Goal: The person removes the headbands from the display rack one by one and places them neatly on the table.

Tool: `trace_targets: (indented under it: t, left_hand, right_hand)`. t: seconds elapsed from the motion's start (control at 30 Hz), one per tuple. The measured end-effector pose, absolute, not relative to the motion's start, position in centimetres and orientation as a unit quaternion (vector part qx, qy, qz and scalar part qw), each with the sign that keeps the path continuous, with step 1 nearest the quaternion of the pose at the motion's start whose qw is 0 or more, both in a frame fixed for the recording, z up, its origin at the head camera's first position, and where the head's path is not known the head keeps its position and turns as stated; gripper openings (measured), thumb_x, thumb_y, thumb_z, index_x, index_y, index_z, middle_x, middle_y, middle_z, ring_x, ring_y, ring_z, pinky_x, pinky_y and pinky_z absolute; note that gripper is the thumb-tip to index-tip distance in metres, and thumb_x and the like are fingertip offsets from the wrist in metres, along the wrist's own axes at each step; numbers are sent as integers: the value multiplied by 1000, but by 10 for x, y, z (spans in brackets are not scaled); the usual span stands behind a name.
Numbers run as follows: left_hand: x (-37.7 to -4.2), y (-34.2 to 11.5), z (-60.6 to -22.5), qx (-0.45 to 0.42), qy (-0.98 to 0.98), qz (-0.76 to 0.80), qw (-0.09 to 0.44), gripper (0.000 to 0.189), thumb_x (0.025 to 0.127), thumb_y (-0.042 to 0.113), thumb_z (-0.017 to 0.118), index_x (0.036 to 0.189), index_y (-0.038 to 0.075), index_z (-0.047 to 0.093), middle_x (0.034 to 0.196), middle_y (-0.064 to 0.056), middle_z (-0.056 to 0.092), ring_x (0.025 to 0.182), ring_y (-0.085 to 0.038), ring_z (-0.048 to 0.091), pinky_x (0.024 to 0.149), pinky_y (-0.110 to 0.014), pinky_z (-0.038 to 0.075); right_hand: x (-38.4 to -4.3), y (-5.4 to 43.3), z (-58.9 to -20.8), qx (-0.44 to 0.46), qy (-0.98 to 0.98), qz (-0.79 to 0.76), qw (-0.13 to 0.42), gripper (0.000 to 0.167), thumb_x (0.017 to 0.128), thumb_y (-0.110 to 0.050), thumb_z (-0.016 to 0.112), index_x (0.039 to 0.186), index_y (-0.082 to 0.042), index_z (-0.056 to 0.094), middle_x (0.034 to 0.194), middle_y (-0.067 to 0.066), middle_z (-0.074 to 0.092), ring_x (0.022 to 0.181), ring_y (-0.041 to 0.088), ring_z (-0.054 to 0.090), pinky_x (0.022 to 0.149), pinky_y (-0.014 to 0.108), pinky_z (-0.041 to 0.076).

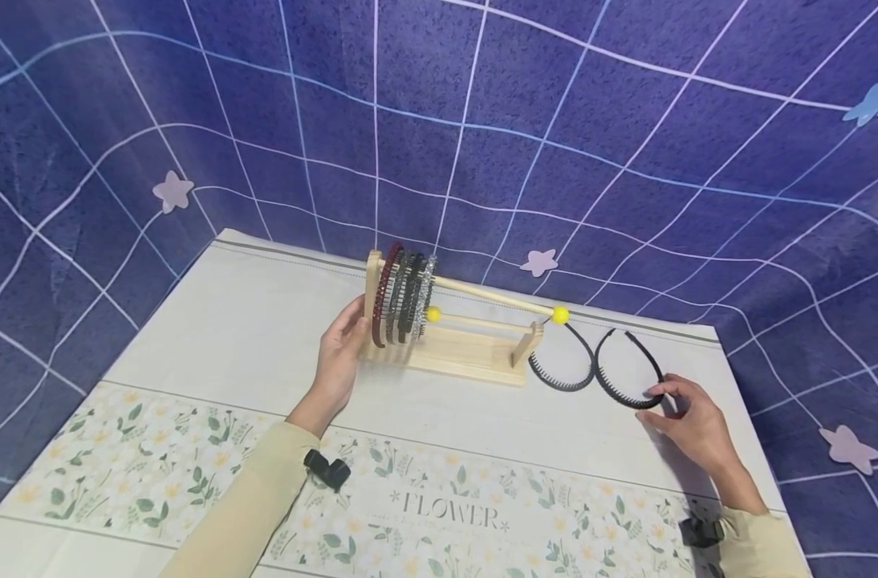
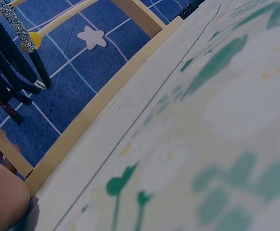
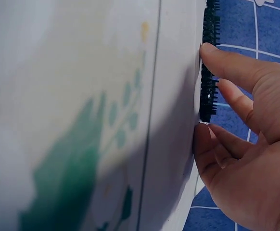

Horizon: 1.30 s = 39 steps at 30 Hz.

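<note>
My left hand (image 1: 340,345) grips the left upright of a wooden rack (image 1: 468,353), fingers behind it and thumb in front. Several toothed headbands hang at the left end of its upper rod, among them a dark red headband (image 1: 383,309) and a silver glittery headband (image 1: 426,293). To the right, my right hand (image 1: 695,421) pinches the near right edge of a black toothed headband (image 1: 648,357) on the table, with fingertips over the band and thumb beside it. In the right wrist view the fingertips sit around the band (image 3: 208,91).
Another black headband (image 1: 565,389) lies between the rack and the one in my right hand. Yellow balls tip the rods, one yellow ball (image 1: 559,315) jutting right. The table has a floral cloth (image 1: 439,498); a blue curtain (image 1: 424,144) with stars stands behind.
</note>
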State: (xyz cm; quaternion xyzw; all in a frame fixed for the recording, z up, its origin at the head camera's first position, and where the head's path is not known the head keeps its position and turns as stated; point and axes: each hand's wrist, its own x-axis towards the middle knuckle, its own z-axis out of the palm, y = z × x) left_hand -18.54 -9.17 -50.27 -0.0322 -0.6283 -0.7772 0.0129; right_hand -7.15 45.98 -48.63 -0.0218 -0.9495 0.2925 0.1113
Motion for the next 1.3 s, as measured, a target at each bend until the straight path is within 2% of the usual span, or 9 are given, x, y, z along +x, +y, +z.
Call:
trace_targets:
  t: [0.1, 0.2, 0.27, 0.37, 0.6, 0.77, 0.87, 1.07, 1.3]
  left_hand:
    - [-186, -92, -504, -31, -627, -779, 14, 56, 119, 18, 52, 171, 6, 38, 178, -7, 38, 161, -25, 38, 131, -31, 40]
    - [-186, -92, -505, -28, -624, -781, 14, 56, 119, 18, 52, 171, 6, 38, 177, -8, 38, 161, -27, 38, 131, -32, 40]
    - [-186, -92, -505, -27, -625, -780, 16, 56, 118, 18, 52, 171, 6, 39, 177, -9, 39, 161, -27, 39, 131, -32, 41]
    - [-187, -91, -504, -29, -627, -778, 17, 55, 118, 17, 53, 171, 5, 40, 177, -9, 40, 160, -27, 40, 130, -32, 42]
    - [-187, -90, -503, -31, -628, -778, 19, 55, 118, 16, 53, 170, 5, 40, 176, -9, 41, 160, -27, 41, 132, -34, 40]
    - [-186, -91, -503, -28, -630, -776, 19, 55, 119, 15, 52, 171, 5, 39, 177, -9, 39, 161, -28, 39, 132, -35, 40]
    - [-186, -91, -504, -26, -631, -775, 19, 55, 119, 15, 52, 171, 4, 39, 178, -10, 38, 162, -29, 38, 132, -34, 39]
    - [-186, -90, -504, -26, -629, -777, 19, 55, 118, 15, 52, 171, 6, 39, 177, -8, 40, 160, -26, 40, 131, -33, 42]
    - [-187, -91, -504, -29, -629, -777, 15, 54, 119, 16, 51, 171, 6, 38, 177, -8, 39, 160, -26, 41, 130, -31, 41]
  right_hand:
    - [-72, 459, -485, -18, -949, 292, 118, 43, 76, 0, 100, 112, 0, 76, 142, 35, 62, 124, 52, 63, 83, -2, 35]
    - [-72, 457, -483, -27, -944, 306, 119, 46, 77, -1, 100, 116, 1, 76, 134, 28, 66, 111, 22, 66, 82, 0, 39]
    - [-70, 456, -480, -40, -941, 315, 117, 47, 78, -2, 99, 119, 2, 76, 133, 25, 66, 102, 4, 59, 79, 1, 42]
    - [-66, 456, -475, -66, -939, 319, 114, 48, 82, -6, 98, 124, 0, 75, 133, 22, 66, 103, -9, 52, 80, 1, 44]
    - [-63, 448, -466, -85, -935, 317, 134, 50, 87, -10, 97, 130, -2, 73, 140, 15, 66, 108, -13, 50, 73, 3, 49]
    - [-65, 433, -456, -99, -917, 345, 174, 48, 86, -6, 96, 129, -3, 74, 124, -18, 64, 98, -20, 57, 67, 3, 53]
    - [-65, 420, -448, -114, -903, 366, 195, 48, 85, -4, 96, 129, -5, 75, 116, -31, 62, 93, -19, 61, 68, 3, 53]
    - [-64, 396, -436, -115, -875, 404, 241, 48, 82, 3, 96, 126, 0, 76, 103, -30, 70, 93, -9, 67, 71, 2, 52]
    - [-61, 374, -424, -105, -847, 442, 277, 41, 83, 9, 93, 120, 5, 77, 104, -23, 75, 91, -3, 70, 72, 4, 54]
